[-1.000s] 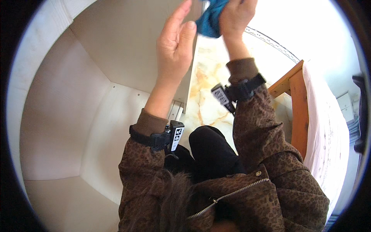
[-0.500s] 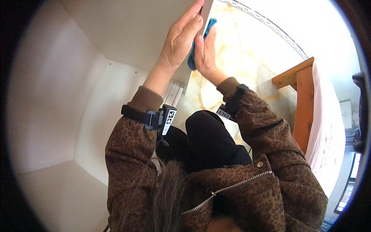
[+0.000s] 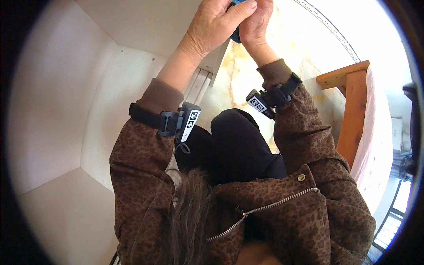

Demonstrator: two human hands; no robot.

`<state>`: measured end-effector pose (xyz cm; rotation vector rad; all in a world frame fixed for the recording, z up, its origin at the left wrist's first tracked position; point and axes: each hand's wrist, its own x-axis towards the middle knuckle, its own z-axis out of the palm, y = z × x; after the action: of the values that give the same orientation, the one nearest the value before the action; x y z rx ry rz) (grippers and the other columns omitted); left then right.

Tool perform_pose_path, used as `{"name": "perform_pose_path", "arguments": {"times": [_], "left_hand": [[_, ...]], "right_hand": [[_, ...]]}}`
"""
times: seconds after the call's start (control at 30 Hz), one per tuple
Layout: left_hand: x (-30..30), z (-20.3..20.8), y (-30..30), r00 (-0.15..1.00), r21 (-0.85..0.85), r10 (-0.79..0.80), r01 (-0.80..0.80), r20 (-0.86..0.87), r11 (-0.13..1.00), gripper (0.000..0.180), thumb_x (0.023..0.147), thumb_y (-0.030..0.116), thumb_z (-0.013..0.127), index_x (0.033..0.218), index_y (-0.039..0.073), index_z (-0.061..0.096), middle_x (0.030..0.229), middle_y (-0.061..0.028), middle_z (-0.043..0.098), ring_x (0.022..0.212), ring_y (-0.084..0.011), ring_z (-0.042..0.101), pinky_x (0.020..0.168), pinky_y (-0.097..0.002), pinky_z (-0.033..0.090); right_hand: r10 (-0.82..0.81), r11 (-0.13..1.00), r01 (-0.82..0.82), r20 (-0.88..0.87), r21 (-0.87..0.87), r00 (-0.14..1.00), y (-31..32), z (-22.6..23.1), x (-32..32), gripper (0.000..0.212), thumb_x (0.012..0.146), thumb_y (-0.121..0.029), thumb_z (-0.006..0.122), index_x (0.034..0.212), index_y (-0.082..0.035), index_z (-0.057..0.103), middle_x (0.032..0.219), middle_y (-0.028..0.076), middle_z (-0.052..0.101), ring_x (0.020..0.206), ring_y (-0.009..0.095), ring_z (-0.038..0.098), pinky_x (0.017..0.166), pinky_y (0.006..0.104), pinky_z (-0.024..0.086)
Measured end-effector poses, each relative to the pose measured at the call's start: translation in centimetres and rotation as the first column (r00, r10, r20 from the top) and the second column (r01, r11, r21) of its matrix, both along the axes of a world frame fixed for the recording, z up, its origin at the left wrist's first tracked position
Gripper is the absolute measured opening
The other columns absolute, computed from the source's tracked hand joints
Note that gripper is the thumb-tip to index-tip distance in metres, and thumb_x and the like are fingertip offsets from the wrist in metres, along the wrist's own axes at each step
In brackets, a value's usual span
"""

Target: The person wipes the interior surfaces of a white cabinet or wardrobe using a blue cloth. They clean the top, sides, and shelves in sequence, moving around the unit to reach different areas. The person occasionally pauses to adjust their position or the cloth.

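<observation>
At the top edge of the view, my left hand [image 3: 213, 25] and my right hand [image 3: 256, 23] are together around a bunched blue cloth [image 3: 236, 36]. The left thumb reaches across toward the right hand's fingers, which are curled in. Only small bits of the cloth show, between the palms and below them; the rest is covered by the hands or cut off by the frame. Just left of my hands stands a pale cabinet panel [image 3: 150, 22]. Both wrists carry a black strap with a small box.
Pale cabinet walls [image 3: 57, 97] enclose the left side. A grey slotted rail [image 3: 197, 90] lies below the panel's lower end. At right is a wooden bed frame [image 3: 353, 115] with a light pink cover [image 3: 375, 132]. Marbled floor tiles [image 3: 236, 75] lie beyond my bent knees [image 3: 238, 141].
My hands were flat on either side of the panel's edge, with the blue cloth under the right one. Now they have come off it and closed together on the cloth.
</observation>
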<state>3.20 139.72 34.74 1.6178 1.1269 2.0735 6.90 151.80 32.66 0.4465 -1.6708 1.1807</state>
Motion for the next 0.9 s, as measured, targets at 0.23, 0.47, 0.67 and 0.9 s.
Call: {"name": "perform_pose_path", "arguments": {"times": [0.23,0.47,0.67,0.9], "left_hand": [[-0.9,-0.7,0.7,0.996,0.125,-0.021,0.032,-0.088,0.992,0.068,0.093,-0.004,0.045,0.150,-0.008,0.008,0.157,-0.0219,0.015,0.145,-0.0236,0.018,0.117,-0.0338,0.019],[-0.4,-0.3,0.8,0.970,0.196,0.100,-0.056,-0.221,0.979,0.072,0.091,-0.005,0.047,0.150,-0.008,0.005,0.156,-0.0238,0.014,0.146,-0.0249,0.017,0.118,-0.0343,0.017],[0.0,0.0,0.5,0.958,0.169,0.114,-0.071,-0.262,0.983,0.074,0.090,-0.006,0.047,0.150,-0.009,0.003,0.157,-0.0254,0.012,0.146,-0.0257,0.015,0.119,-0.0353,0.015],[0.0,0.3,-1.3,0.973,0.006,0.167,-0.168,-0.159,0.986,0.074,0.089,-0.008,0.045,0.149,-0.010,0.003,0.156,-0.0255,0.013,0.146,-0.0254,0.017,0.118,-0.0349,0.018]], "right_hand": [[0.045,0.674,0.408,0.586,-0.616,0.809,-2.3,-14.6,-0.8,0.067,0.100,-0.060,0.024,0.126,-0.005,0.051,0.125,0.011,0.056,0.112,0.024,0.051,0.102,0.0345,0.036],[0.435,0.200,0.686,0.691,-0.700,0.577,-0.6,-25.3,-2.9,0.054,0.098,-0.047,0.027,0.113,-0.005,0.057,0.111,0.011,0.063,0.102,0.026,0.058,0.091,0.0432,0.046],[0.654,0.241,0.646,0.613,-0.725,0.444,-0.4,-29.4,-1.7,0.061,0.097,-0.045,0.019,0.125,-0.003,0.052,0.126,0.015,0.058,0.116,0.032,0.055,0.096,0.0544,0.043],[0.801,0.257,0.620,0.523,-0.742,0.293,0.7,-22.3,-3.1,0.065,0.099,-0.046,0.019,0.136,-0.001,0.045,0.139,0.018,0.049,0.125,0.037,0.048,0.104,0.0555,0.039]]}}
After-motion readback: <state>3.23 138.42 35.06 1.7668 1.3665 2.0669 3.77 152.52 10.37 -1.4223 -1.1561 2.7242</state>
